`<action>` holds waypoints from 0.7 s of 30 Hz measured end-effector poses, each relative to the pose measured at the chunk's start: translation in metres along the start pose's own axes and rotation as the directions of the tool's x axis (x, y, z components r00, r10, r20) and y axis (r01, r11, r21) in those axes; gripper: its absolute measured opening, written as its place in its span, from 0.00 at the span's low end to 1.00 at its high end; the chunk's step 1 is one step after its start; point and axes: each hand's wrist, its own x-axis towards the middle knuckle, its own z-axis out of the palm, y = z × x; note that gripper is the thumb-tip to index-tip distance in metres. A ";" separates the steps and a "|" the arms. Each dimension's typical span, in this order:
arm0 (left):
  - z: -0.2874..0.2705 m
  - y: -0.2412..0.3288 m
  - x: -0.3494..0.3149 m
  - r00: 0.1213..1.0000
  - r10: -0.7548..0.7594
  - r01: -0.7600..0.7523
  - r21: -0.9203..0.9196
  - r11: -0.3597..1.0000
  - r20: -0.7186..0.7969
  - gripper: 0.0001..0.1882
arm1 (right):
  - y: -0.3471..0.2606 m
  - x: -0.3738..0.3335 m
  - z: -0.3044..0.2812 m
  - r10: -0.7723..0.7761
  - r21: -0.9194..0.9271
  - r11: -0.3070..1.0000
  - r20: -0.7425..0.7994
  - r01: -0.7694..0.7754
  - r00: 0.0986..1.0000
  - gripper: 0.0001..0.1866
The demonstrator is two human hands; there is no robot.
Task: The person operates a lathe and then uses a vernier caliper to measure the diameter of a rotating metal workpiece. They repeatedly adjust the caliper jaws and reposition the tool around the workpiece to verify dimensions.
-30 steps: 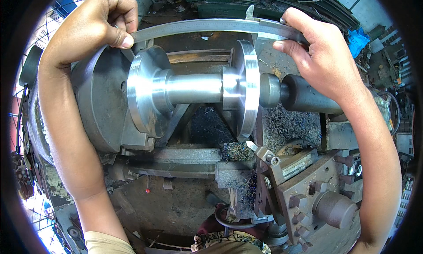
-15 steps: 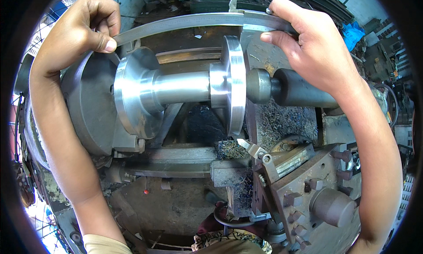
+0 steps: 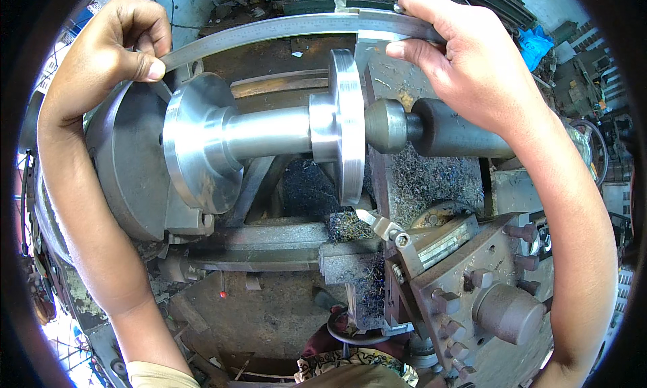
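A long vernier caliper spans above a shiny turned metal workpiece, which has a round flange at each end. My left hand pinches the caliper's left end between thumb and curled fingers, just over the left flange. On the caliper's sliding part, near its right end, my right hand grips with thumb below and fingers above. One jaw reaches down beside the left flange, and the sliding jaw comes down near the top of the right flange. Whether either jaw touches metal, I cannot tell.
A lathe chuck holds the workpiece at left; a tailstock centre supports it at right. A pointed cutting tool juts from the bolted tool post near the right flange. Metal chips cover the carriage. A blue bag lies at far right.
The whole view has shifted a little, so the machine, workpiece and both hands appear slightly farther left. Both hands keep their hold on the caliper.
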 end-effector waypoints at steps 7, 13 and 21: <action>-0.001 0.001 0.003 0.999 -0.042 0.042 0.024 0.999 0.018 0.12 | -0.013 0.000 -0.007 0.016 0.017 1.000 -0.002 -0.016 1.000 0.12; -0.001 0.001 0.003 0.999 -0.050 0.049 0.043 0.998 0.021 0.12 | -0.017 0.001 -0.009 0.081 0.068 0.994 0.019 -0.082 0.997 0.11; -0.001 0.002 0.004 0.999 -0.045 0.045 0.020 0.999 0.016 0.13 | -0.014 0.000 -0.007 -0.023 -0.006 1.000 -0.017 0.022 1.000 0.12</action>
